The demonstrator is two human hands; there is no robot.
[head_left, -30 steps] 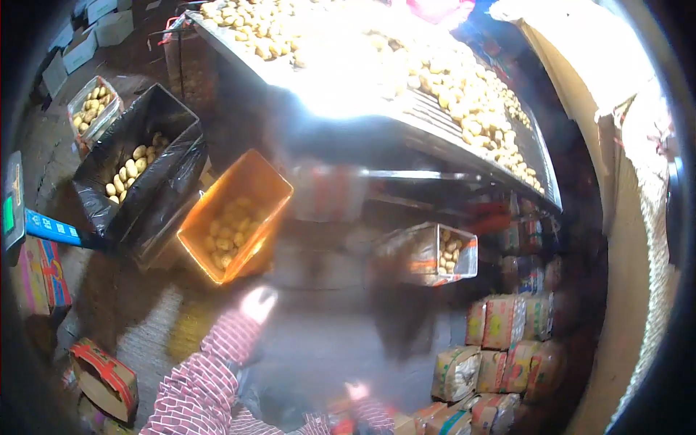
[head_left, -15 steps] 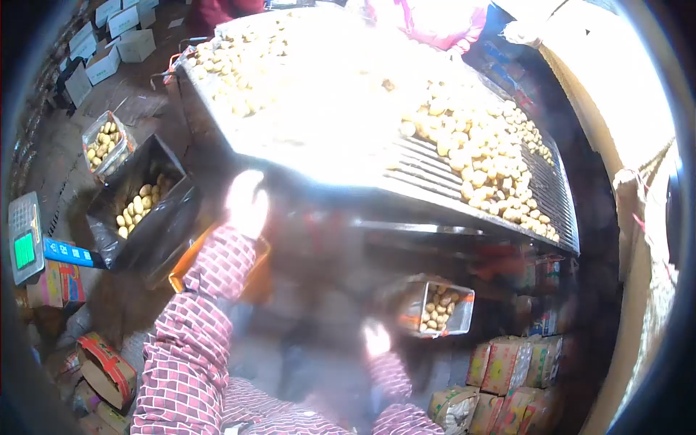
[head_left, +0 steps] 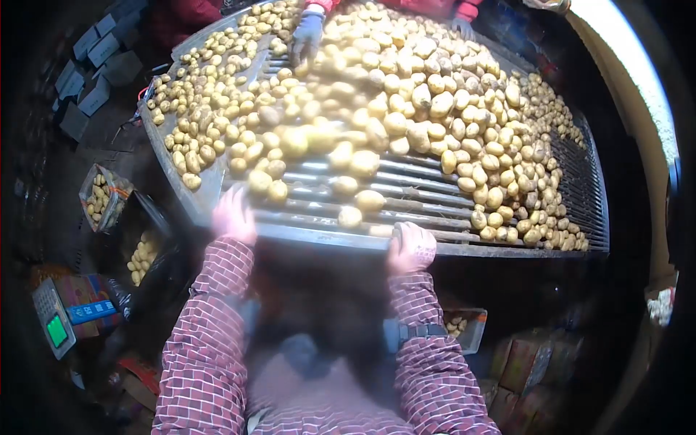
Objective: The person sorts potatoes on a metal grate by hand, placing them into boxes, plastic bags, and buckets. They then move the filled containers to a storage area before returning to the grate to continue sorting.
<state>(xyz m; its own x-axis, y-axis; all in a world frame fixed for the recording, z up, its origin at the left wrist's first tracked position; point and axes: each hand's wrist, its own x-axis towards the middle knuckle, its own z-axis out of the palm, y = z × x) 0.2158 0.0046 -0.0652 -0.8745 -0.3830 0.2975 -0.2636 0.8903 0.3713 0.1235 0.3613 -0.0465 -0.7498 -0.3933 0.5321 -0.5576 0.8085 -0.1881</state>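
Note:
Potatoes [head_left: 464, 109] lie heaped over a slatted metal sorting table [head_left: 319, 233] in front of me. My left hand [head_left: 234, 215] rests on the table's near edge at the left, fingers stretched forward and slightly blurred, just short of a few potatoes. Farther right, my right hand [head_left: 412, 249] is closed over the same edge, its knuckles up. A potato [head_left: 380, 230] lies beside its thumb. Between my hands a few loose potatoes [head_left: 350, 216] sit on the slats. Blurred potatoes [head_left: 304, 138] appear to be in motion toward the middle.
Across the table a co-worker's gloved hand [head_left: 307, 36] reaches among the potatoes. At left stand a plastic-lined box of potatoes [head_left: 143, 257], a smaller basket [head_left: 119, 206] and a scale [head_left: 54, 319]. Another basket [head_left: 475, 330] is below right; cartons [head_left: 522, 366] are stacked beyond.
My right hand has risen from low beside the basket to the table's edge. My left hand has moved onto the edge too. The glare has faded, and potatoes now cover the table's middle.

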